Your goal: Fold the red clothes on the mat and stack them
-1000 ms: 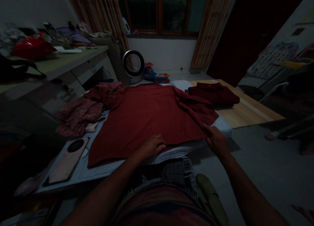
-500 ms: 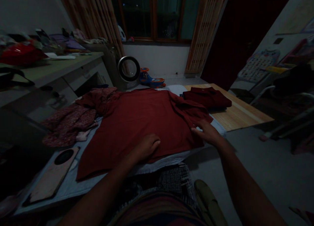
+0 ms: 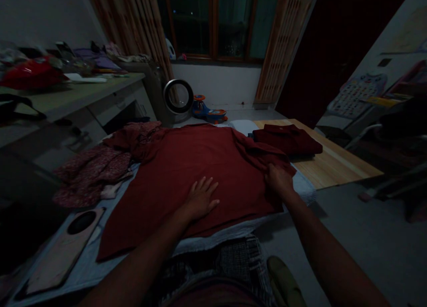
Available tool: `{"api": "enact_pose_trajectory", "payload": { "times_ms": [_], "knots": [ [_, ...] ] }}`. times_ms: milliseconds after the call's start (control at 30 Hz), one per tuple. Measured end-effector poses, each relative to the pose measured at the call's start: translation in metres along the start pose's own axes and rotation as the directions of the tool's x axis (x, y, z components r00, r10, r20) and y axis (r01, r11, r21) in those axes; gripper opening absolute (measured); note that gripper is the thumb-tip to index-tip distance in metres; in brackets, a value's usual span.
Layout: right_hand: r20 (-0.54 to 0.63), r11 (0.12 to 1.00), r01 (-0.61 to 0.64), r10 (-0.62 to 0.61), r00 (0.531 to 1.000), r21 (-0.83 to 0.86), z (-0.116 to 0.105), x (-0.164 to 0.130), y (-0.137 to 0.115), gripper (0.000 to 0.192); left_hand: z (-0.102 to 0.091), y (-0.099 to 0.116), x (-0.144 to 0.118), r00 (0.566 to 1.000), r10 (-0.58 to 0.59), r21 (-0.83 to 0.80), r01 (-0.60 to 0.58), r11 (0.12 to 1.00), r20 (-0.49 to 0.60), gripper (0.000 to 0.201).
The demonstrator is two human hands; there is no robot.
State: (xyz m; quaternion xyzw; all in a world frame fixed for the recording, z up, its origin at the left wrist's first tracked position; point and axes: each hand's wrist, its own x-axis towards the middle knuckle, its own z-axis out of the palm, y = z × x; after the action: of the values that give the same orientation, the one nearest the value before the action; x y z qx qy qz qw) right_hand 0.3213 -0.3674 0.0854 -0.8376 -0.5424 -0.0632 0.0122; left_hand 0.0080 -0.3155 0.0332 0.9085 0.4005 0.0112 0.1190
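A red long-sleeved shirt [image 3: 187,156] lies spread over a pale blue cloth [image 3: 230,229] on a low surface. My left hand [image 3: 201,198] rests flat on the shirt's lower middle, fingers spread. At the shirt's right side, my right hand [image 3: 280,180] has its fingers closed on the fabric below the bunched sleeve; the fingertips are partly hidden. Just beyond that hand, a folded dark red garment [image 3: 288,140] sits on a wooden board [image 3: 336,167].
Patterned clothes [image 3: 96,171] are heaped at the left, above a phone-shaped pale object [image 3: 62,253] with a dark round patch. A cluttered desk [image 3: 123,82] stands farther left. Behind are a round-framed appliance [image 3: 178,96] and a blue and orange ride-on toy [image 3: 208,111]. A slipper [image 3: 283,276] lies on the floor.
My left hand has flattened, its fingers now spread on the shirt. My right hand has gone from open thumb and fingers to closed on the shirt's side. The view has shifted slightly.
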Motion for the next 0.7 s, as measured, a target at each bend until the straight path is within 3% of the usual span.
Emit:
{"api": "enact_pose_trajectory", "payload": {
  "times_ms": [100,233,367,467,600,700],
  "knots": [
    [-0.081,0.998,0.063,-0.064,0.995,-0.005,0.001,0.006,-0.017,0.032,-0.009,0.005,0.011,0.999,0.007,0.005,-0.007,1.0,-0.046,0.061],
    [-0.012,0.999,0.037,-0.036,0.999,0.041,0.004,0.024,-0.036,0.04,-0.001,0.007,0.025,0.99,0.04,0.037,-0.035,0.999,-0.135,0.057],
    [0.134,0.999,-0.026,0.02,0.991,0.044,0.001,0.04,-0.029,0.034,0.013,0.003,0.025,0.995,0.029,0.003,-0.028,1.0,-0.097,0.06],
    [0.103,0.999,-0.048,0.049,0.993,-0.004,-0.004,0.046,-0.025,0.035,0.01,0.001,0.025,0.996,0.044,-0.023,-0.046,0.999,-0.077,0.062],
    [-0.005,0.991,0.135,-0.135,0.991,0.001,-0.008,0.058,-0.046,0.034,-0.011,-0.007,0.044,0.992,0.061,-0.058,-0.068,0.996,-0.107,0.05],
    [0.092,0.953,0.289,-0.298,0.95,0.093,-0.011,0.079,-0.066,0.029,-0.019,-0.025,0.066,0.976,-0.006,-0.027,0.0,1.0,-0.216,0.045]
  ]
}}
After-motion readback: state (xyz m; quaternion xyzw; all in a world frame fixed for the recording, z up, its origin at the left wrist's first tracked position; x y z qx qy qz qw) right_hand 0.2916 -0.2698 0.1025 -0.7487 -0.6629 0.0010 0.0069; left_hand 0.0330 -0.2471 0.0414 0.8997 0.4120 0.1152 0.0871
